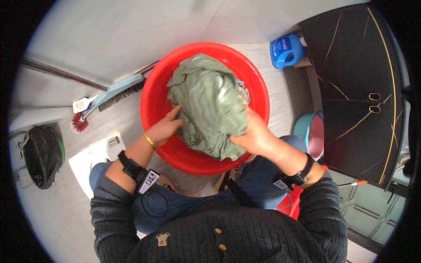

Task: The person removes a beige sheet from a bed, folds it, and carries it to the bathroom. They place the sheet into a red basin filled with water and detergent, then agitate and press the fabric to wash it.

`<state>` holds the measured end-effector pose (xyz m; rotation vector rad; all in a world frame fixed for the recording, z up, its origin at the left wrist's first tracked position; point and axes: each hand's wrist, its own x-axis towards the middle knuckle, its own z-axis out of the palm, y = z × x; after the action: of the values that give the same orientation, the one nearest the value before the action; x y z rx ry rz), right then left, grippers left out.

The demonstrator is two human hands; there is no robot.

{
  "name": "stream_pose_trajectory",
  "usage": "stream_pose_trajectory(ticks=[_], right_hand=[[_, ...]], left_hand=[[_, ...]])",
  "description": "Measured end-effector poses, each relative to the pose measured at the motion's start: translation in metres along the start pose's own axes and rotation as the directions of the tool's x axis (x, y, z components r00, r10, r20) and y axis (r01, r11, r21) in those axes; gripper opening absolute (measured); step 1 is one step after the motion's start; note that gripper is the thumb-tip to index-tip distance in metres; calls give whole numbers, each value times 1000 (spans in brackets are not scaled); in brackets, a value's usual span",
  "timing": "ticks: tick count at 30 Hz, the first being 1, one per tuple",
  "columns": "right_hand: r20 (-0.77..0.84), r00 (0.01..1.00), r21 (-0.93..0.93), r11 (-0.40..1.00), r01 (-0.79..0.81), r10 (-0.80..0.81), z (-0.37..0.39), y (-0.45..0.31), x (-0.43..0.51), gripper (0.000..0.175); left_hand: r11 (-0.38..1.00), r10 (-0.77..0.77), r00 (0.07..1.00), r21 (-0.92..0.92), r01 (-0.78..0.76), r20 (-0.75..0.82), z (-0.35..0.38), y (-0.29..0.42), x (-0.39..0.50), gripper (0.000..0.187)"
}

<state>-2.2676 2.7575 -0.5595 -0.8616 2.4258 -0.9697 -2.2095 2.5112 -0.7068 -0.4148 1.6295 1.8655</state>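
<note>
A bundled sage-green cloth (207, 105) fills much of a round red plastic basin (149, 108) in front of me. My left hand (166, 127) is at the cloth's left side, thumb and fingers apart at its edge; whether it grips any fabric cannot be told. Around the right side of the bundle, my right hand (251, 133) holds the cloth, its fingers partly hidden by fabric and blurred. A small patch of patterned light-blue fabric (242, 88) shows behind the bundle, near the right fingers.
A blue detergent bottle (284, 51) stands beyond the basin, at the right. Below it are a teal basin (301, 126) and a black cabinet (355, 108). At left lie a broom head (121, 88), a red-bristled brush (80, 122), a white floor scale (98, 157) and a black-bagged bin (41, 157).
</note>
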Motion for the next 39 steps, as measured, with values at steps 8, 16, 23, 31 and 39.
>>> stream_pose_trajectory(ticks=[8, 16, 23, 31, 39], right_hand=[[382, 922, -555, 782, 282, -61, 127, 35, -17, 25], [636, 759, -530, 794, 296, 142, 176, 60, 34, 56], [530, 847, -41, 999, -25, 43, 65, 61, 41, 33], [-31, 862, 113, 859, -499, 506, 19, 153, 173, 68], [563, 811, -224, 974, -32, 156, 78, 87, 144, 47]], left_hand=[[944, 310, 847, 245, -220, -433, -37, 6, 20, 72], [318, 297, 954, 946, -71, -28, 9, 33, -2, 109], [178, 278, 960, 980, -84, 32, 9, 7, 15, 109], [259, 381, 924, 962, -84, -22, 0, -16, 55, 86], [176, 472, 852, 922, -344, 227, -10, -19, 47, 76]])
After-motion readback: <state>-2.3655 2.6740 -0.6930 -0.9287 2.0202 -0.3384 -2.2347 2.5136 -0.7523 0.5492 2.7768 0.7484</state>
